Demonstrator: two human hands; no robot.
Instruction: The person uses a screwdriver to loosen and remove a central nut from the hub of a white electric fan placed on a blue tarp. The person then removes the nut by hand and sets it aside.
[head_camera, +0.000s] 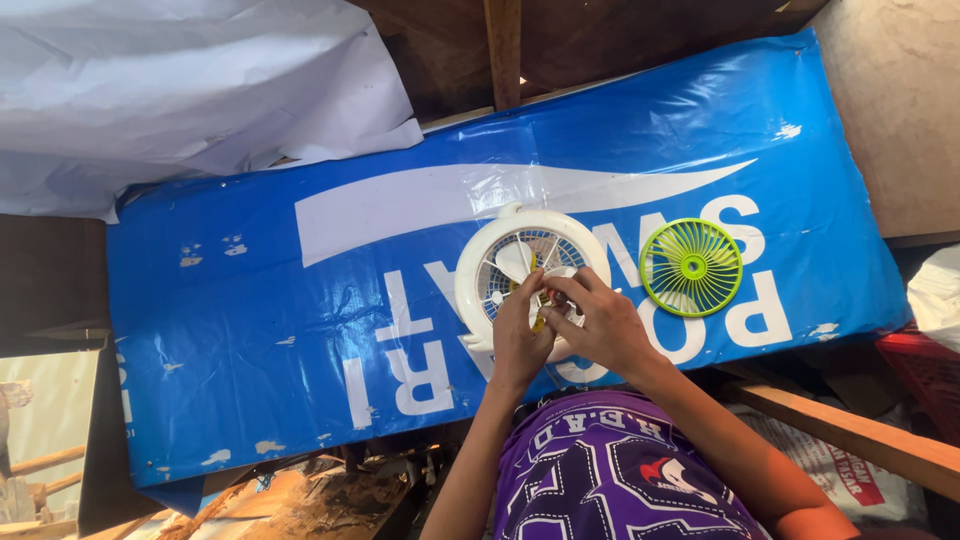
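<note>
1. We see a white fan (530, 268) lying flat on a bench covered by a blue banner (300, 330), near the banner's middle and close to the person's body.
2. The left hand (520, 335) reaches up from below and rests on the lower middle of the fan; its fingers curl around a small yellowish part (541, 300) at the hub (we cannot tell exactly what that part is).
3. The right hand (605, 325) comes in from the right and meets the left over the same spot; its fingertips pinch in toward the hub, touching the fan's inner frame.
4. Both hands overlap the fan's lower right, hiding that part of the rim.
5. White blades show through the open top half of the fan.
6. A green grille (691, 267) lies flat on the banner just to the right of the fan, apart from it and touched by neither hand.
7. A crumpled white sheet (190, 90) covers the upper left, its edge lying over the banner's far corner.
8. A wooden beam (860, 435) runs along the lower right, below the banner (beside the purple shirt (610, 480)).
</note>
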